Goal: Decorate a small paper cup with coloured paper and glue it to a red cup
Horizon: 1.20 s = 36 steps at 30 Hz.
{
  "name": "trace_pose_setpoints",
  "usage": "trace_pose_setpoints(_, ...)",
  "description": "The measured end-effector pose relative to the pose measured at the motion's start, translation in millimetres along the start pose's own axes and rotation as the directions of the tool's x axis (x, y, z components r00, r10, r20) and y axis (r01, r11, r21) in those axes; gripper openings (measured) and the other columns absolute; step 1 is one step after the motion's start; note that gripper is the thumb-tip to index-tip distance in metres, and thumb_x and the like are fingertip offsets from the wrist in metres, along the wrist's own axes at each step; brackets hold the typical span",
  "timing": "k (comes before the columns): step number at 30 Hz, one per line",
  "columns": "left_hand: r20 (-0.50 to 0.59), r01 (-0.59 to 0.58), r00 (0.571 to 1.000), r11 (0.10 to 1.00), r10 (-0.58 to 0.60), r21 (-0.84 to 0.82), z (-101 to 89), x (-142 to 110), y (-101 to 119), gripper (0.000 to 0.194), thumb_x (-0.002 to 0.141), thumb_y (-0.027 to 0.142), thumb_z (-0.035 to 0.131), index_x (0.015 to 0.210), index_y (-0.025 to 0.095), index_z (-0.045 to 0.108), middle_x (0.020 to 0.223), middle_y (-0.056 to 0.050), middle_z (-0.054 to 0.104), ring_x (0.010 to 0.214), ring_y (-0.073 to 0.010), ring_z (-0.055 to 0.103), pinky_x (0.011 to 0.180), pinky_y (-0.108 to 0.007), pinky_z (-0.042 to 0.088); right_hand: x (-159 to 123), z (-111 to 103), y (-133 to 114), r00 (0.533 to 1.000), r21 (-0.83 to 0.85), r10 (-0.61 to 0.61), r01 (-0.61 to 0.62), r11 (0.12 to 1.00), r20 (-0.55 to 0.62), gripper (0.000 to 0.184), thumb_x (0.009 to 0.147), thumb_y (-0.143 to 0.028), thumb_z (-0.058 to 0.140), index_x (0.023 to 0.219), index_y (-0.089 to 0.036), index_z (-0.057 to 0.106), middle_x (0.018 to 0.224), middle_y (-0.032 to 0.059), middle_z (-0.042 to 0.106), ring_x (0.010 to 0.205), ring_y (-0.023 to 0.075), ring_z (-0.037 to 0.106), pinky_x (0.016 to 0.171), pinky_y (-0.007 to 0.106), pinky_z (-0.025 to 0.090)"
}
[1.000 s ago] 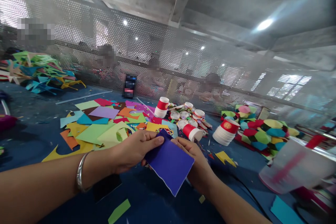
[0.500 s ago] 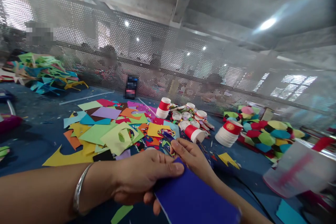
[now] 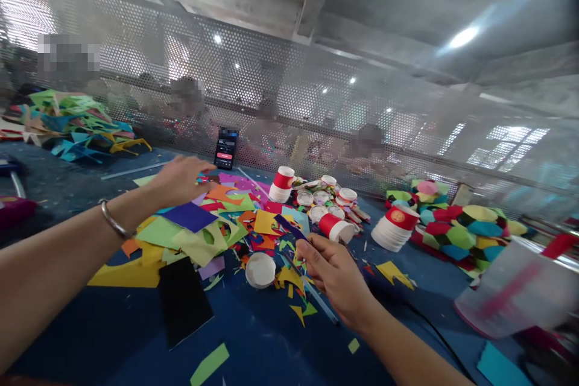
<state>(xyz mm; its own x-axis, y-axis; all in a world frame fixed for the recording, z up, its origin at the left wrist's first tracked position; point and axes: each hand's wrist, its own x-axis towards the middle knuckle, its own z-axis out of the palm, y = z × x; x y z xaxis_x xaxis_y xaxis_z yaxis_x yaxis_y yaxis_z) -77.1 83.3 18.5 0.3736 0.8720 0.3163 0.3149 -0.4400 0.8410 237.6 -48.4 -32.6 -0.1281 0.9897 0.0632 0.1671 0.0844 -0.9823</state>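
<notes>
Here, in my head view, my left hand (image 3: 181, 180) hangs with its fingers apart above the coloured paper scraps (image 3: 239, 202), toward the far edge of the surface (image 3: 113, 338) and near an upright phone (image 3: 226, 149), while a purple sheet (image 3: 190, 216) lies on those scraps. My right hand (image 3: 332, 268) has its fingers clamped on a narrow purple strip (image 3: 289, 226) over the surface's middle. A black sheet (image 3: 183, 301) lies toward the near edge, left of centre.

Phone (image 3: 226, 149) stands behind paper sheets (image 3: 201, 240) (left of cups (image 3: 282, 183)).
</notes>
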Motion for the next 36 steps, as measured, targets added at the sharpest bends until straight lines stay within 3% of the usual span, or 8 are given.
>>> trace_pose_setpoints(3,-0.014,-0.08,0.997,0.989,0.082,0.123,39.6,-8,29,0.036,0.085,0.033,0.071,0.117,0.017,0.071,0.112,-0.005,0.073,0.098,-0.02,0.061,0.081,-0.024,0.04,1,1,3,0.999,-0.097,-0.019,0.022,0.995,0.035,0.047,0.089,-0.063,0.064,0.073,-0.023,0.046,0.059,-0.0094,0.027,0.049,0.0084,0.021,0.045,0.026,0.014)
trace_pose_setpoints(6,0.156,-0.201,0.972,0.961,0.173,0.188,69.2,-17,55,0.044,0.086,0.047,0.069,0.122,0.021,0.07,0.12,-0.008,0.072,0.106,-0.0262,0.064,0.086,-0.029,0.043,1,0,4,0.993,-0.201,-0.084,0.099,0.974,0.08,0.045,0.093,-0.06,0.061,0.073,-0.023,0.044,0.064,-0.0068,0.033,0.055,0.0104,0.027,0.049,0.026,0.021)
trace_pose_setpoints(11,0.397,-0.269,0.898,0.949,0.188,0.161,82.2,-31,68,0.043,0.091,0.056,0.061,0.12,0.027,0.072,0.114,-0.007,0.075,0.101,-0.0243,0.068,0.081,-0.029,0.047,2,-1,4,0.982,-0.346,-0.139,0.175,0.922,0.126,0.042,0.096,-0.058,0.056,0.076,-0.022,0.05,0.071,-0.004,0.039,0.065,0.0133,0.033,0.057,0.029,0.027)
trace_pose_setpoints(19,0.298,-0.363,0.906,0.913,0.299,0.186,97.5,-41,61,0.017,0.091,0.028,0.062,0.097,0.025,0.078,0.094,-0.005,0.076,0.09,-0.021,0.067,0.081,-0.032,0.047,0,1,4,0.985,-0.398,-0.11,0.155,0.904,0.135,0.04,0.094,-0.059,0.058,0.081,-0.021,0.057,0.07,-0.0031,0.045,0.065,0.0144,0.038,0.057,0.028,0.028)
trace_pose_setpoints(22,0.102,-0.26,0.963,0.958,0.248,0.119,96.9,-34,52,0.017,0.088,0.028,0.063,0.098,0.022,0.076,0.094,-0.006,0.075,0.088,-0.0205,0.066,0.081,-0.033,0.048,-3,-1,2,0.986,-0.35,-0.117,0.153,0.924,0.122,0.038,0.094,-0.058,0.059,0.082,-0.022,0.057,0.069,-0.0032,0.047,0.064,0.014,0.04,0.057,0.028,0.028)
trace_pose_setpoints(25,0.034,-0.016,0.999,0.993,0.021,-0.12,92.0,-28,43,0.028,0.079,0.032,0.071,0.104,0.019,0.073,0.093,-0.006,0.073,0.084,-0.0192,0.065,0.077,-0.033,0.049,-6,-4,-2,0.981,-0.328,-0.16,0.187,0.926,0.106,0.039,0.095,-0.057,0.058,0.08,-0.022,0.055,0.068,-0.004,0.045,0.063,0.0132,0.039,0.057,0.028,0.028)
trace_pose_setpoints(29,0.09,0.222,0.975,0.916,-0.203,-0.335,89.4,-28,38,0.031,0.072,0.031,0.076,0.099,0.017,0.073,0.077,-0.002,0.07,0.073,-0.015,0.062,0.072,-0.029,0.047,-8,-7,-8,0.985,-0.309,-0.17,0.167,0.936,0.018,0.041,0.095,-0.059,0.057,0.08,-0.022,0.054,0.061,-0.007,0.034,0.055,0.0113,0.027,0.051,0.027,0.02)
trace_pose_setpoints(36,0.238,0.232,0.96,0.899,-0.149,-0.371,100.2,-36,38,0.021,0.076,0.035,0.077,0.08,0.016,0.073,0.071,0.001,0.064,0.063,-0.0101,0.054,0.064,-0.025,0.042,-8,-10,-8,0.978,-0.207,-0.177,0.151,0.966,-0.109,0.043,0.092,-0.062,0.06,0.076,-0.023,0.054,0.06,-0.0075,0.027,0.052,0.0105,0.021,0.048,0.028,0.013)
